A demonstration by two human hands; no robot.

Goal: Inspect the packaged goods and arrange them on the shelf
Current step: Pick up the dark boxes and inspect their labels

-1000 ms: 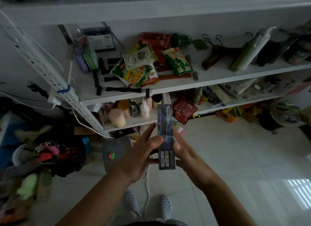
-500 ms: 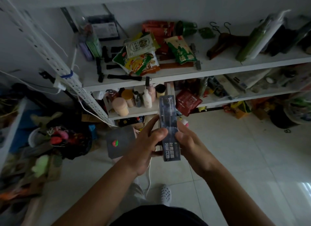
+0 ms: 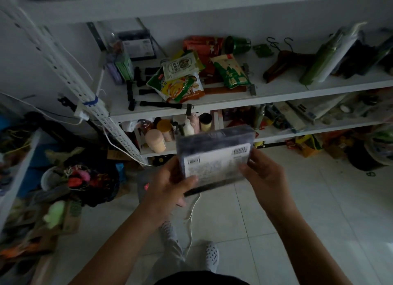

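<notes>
Left hand grips the package at its 8 o'clock corner, right hand clasps its 3 o'clock edge. Long axis runs nine-to-three; shelf lies at twelve.

Left grip, right grip, both curled.

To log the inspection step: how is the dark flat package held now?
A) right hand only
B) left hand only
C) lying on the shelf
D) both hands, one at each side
D: the left hand and the right hand each grip one side of the package.
</notes>
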